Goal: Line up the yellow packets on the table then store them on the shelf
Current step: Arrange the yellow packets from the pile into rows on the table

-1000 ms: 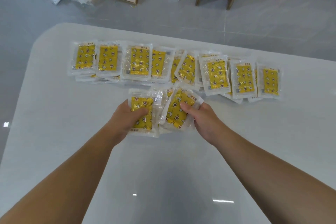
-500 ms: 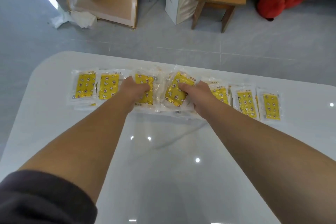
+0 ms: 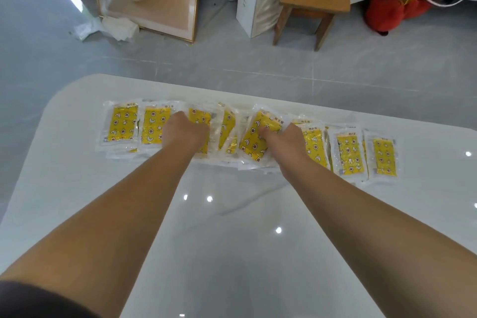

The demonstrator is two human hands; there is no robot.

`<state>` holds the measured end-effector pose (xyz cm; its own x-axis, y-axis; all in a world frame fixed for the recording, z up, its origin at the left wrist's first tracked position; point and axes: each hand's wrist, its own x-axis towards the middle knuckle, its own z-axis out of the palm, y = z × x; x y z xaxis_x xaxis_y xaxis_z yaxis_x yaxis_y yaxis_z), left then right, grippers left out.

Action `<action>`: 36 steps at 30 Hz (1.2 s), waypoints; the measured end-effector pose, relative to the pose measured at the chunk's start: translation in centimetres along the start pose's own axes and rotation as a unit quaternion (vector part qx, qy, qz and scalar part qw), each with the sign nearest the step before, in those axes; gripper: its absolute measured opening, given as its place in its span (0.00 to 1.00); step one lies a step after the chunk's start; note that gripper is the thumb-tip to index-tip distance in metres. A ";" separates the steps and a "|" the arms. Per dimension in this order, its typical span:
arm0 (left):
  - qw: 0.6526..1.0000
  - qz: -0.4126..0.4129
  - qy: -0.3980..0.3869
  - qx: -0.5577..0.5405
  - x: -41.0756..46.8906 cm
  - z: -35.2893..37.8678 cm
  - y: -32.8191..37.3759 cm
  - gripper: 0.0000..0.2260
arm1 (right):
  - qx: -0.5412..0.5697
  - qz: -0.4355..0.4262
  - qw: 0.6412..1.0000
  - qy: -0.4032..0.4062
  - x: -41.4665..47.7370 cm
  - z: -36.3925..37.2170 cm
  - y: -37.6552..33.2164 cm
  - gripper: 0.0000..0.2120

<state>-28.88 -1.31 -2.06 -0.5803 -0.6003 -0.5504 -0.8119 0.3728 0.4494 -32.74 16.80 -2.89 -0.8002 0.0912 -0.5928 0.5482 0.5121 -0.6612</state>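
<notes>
Those clear wrappers look slippery on the glossy white table (image 3: 232,240), so if either hand lets go carelessly or drags back, I'd expect the bundles to slide and knock the row of yellow packets (image 3: 351,153) out of line, or fan out over the ones beneath (several already overlap in the middle). The left hand (image 3: 184,133) is closed in a loose fist around one packet (image 3: 200,116), knuckles up, its fingers curled under and hidden. The right hand (image 3: 285,141) pinches a tilted packet (image 3: 254,137), its thumb (image 3: 265,131) pressed on top, the other fingers out of sight below. Both bundles sit mid-row on the far side of the table, with flat packets left and right.
</notes>
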 end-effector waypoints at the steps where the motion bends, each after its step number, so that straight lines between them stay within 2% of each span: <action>1: 1.000 0.005 0.019 -0.007 -0.2 -0.3 -0.4 0.12 | 0.015 0.007 1.000 -0.007 -0.3 -0.4 0.2 0.12; 4: 0.997 0.005 0.052 -0.061 -1.5 -1.4 -1.8 0.14 | 0.052 0.030 0.997 -0.041 -1.2 -1.8 0.7 0.12; 8: 0.983 -0.012 0.044 -0.176 -2.5 -2.6 -4.1 0.04 | 0.084 0.032 0.993 -0.082 -2.0 -2.0 0.7 0.06; 10: 0.972 -0.025 0.035 -0.229 -2.4 -3.3 -5.3 0.06 | 0.098 0.032 0.989 -0.102 -2.3 -0.8 0.2 0.06; 14: 0.961 -0.033 0.031 -0.273 -1.0 -5.6 -7.5 0.06 | 0.116 0.042 0.988 -0.096 -3.3 3.3 -1.2 0.07; 16: 0.957 -0.040 0.026 -0.286 0.1 -7.4 -8.6 0.06 | 0.114 0.055 0.989 -0.082 -3.8 5.7 -1.9 0.10; 19: 0.956 -0.041 0.015 -0.289 1.8 -9.9 -9.6 0.08 | 0.107 0.064 0.991 -0.051 -4.2 8.4 -3.1 0.08; 25: 0.962 -0.069 -0.013 -0.262 5.9 -13.4 -11.7 0.07 | 0.023 0.059 0.998 0.015 -3.8 12.6 -5.9 0.13; 28: 0.957 -0.080 -0.030 -0.277 7.2 -13.4 -12.2 0.06 | -0.033 0.051 0.997 0.038 -3.5 13.1 -6.5 0.23; 32: 0.945 -0.092 -0.073 -0.305 8.1 -11.9 -11.5 0.06 | -0.101 0.022 0.992 0.071 -3.7 12.4 -6.3 0.21; 34: 0.955 -0.093 -0.073 -0.270 8.4 -11.0 -11.3 0.04 | -0.119 0.015 0.990 0.077 -3.8 11.9 -6.4 0.22; 36: 0.980 -0.072 -0.047 -0.182 8.8 -10.6 -11.6 0.03 | -0.119 0.016 0.990 0.071 -3.7 11.7 -6.3 0.21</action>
<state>-23.88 -18.36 -4.66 -0.4789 -0.5534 -0.6815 -0.8189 0.0019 0.5739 -30.43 3.25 -1.91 -0.8191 0.2209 -0.5294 0.5141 0.6920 -0.5068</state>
